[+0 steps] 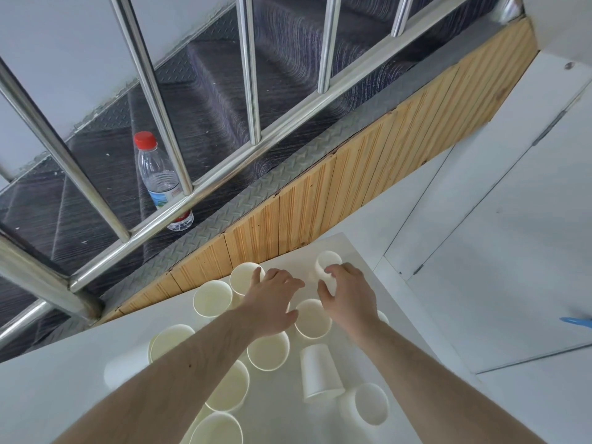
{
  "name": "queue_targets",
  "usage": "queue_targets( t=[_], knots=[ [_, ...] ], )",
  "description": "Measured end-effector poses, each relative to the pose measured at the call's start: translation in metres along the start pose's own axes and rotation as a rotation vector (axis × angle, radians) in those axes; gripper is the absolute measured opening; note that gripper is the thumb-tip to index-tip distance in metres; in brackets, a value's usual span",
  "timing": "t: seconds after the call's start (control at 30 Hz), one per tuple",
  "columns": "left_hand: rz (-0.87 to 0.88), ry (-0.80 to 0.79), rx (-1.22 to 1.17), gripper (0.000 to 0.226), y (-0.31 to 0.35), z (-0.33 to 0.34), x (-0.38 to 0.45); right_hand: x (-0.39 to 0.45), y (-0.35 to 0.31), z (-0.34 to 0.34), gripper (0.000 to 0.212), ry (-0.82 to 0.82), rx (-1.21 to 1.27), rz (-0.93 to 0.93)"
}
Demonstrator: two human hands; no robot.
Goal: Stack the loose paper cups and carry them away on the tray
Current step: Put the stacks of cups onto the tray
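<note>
Both hands over loose cups on bench.
I see right hand fingers gripping far cup; left hand fingers spread, touching rim of cup.

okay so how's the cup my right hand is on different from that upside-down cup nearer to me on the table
The far cup stands mouth up at the table's far edge, with the right hand curled round it. The upside-down cup sits mouth down, base up, closer to the person, and nothing touches it. Both are plain white paper cups of the same shape.
</note>
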State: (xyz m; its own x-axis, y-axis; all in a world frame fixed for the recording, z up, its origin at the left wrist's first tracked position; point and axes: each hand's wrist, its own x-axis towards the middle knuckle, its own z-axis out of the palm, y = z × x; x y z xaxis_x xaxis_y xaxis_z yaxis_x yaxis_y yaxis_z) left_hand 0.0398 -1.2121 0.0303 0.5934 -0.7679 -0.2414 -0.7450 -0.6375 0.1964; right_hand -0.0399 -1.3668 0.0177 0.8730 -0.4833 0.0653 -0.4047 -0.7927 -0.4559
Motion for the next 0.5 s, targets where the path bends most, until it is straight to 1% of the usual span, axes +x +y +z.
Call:
queue_targets(
  t=[0.1,0.2,0.27,0.33,0.4,0.43,0.5],
  knots=[
    [-0.009,0.01,-0.019,0.055,0.002,0.0,0.001,0.019,0.0,0.0,0.047,-0.036,-0.091,-0.064],
    [-0.028,0.018,-0.043,0.054,0.0,0.0,0.001,0.035,0.0,0.005,0.06,-0.165,-0.204,-0.08],
    [-0.038,0.016,-0.06,0.053,-0.002,0.001,0.0,0.043,0.0,0.011,0.064,-0.249,-0.206,-0.077],
    [-0.049,0.014,-0.077,0.053,-0.004,0.002,-0.002,0.048,0.002,0.016,0.064,-0.304,-0.173,-0.052],
    [-0.055,0.022,-0.093,0.052,-0.007,0.003,-0.003,0.051,0.006,0.02,0.059,-0.332,-0.141,-0.037],
    [-0.056,0.028,-0.098,0.052,-0.008,0.003,-0.004,0.051,0.008,0.021,0.055,-0.322,-0.13,-0.042],
    [-0.064,0.047,-0.113,0.053,-0.011,0.003,-0.003,0.052,0.011,0.02,0.05,-0.251,-0.079,-0.049]
  ],
)
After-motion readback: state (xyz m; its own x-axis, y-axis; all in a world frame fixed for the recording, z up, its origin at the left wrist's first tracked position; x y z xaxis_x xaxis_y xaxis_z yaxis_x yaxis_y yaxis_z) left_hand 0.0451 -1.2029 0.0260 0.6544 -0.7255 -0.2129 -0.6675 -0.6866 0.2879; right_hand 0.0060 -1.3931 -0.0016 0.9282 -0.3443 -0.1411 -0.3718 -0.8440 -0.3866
